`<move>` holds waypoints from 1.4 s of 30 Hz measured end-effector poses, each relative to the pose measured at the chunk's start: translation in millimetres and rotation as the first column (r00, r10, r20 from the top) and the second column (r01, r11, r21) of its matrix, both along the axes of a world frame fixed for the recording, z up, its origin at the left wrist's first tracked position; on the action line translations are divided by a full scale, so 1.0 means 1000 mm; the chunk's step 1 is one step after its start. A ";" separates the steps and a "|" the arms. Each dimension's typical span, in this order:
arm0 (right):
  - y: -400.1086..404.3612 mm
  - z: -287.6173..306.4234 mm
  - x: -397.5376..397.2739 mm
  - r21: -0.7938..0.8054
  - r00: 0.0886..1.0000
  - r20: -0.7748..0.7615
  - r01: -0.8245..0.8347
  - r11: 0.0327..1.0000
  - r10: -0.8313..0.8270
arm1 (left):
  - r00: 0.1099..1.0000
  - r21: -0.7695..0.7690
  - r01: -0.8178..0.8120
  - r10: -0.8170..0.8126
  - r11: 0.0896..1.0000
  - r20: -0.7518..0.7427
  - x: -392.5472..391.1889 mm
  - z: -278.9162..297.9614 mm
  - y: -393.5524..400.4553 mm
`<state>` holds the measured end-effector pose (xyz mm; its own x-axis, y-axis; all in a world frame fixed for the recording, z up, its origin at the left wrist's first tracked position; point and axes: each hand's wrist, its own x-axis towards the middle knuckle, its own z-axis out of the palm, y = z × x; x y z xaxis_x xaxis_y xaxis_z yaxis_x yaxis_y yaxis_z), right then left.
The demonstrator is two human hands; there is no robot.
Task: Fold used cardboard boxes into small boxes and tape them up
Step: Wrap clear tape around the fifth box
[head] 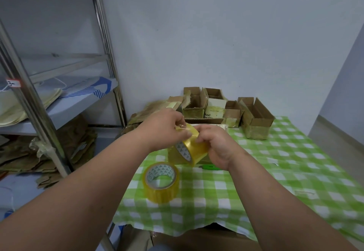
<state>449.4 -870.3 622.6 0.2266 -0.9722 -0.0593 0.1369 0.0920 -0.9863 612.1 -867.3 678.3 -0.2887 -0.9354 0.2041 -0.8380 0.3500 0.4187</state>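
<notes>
A: Left of the bench [295, 172]?
B: Shelf rack [59, 101], flattened cardboard [29, 156] beneath.

A: Grips?
B: Left hand [163, 126] pinches the tape end; right hand [216, 144] grasps the held tape roll [194, 148]. Spare tape roll [160, 181] near the bench's left edge; folded boxes [226, 110] along the far edge.

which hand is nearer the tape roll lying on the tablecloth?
Left. The left hand is above and behind the spare roll; the right hand is farther right, gripping the held roll.
</notes>
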 end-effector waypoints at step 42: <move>-0.067 0.078 -0.107 -0.347 0.835 -0.461 0.141 0.927 -0.300 | 0.353 0.347 -0.332 0.457 0.877 -0.816 0.047 0.003 -0.081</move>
<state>342.3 -937.0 700.4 0.0202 -0.9827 0.1842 -0.3970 -0.1770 -0.9006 659.0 -948.3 681.4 0.3872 -0.9220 0.0051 -0.0463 -0.0139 0.9988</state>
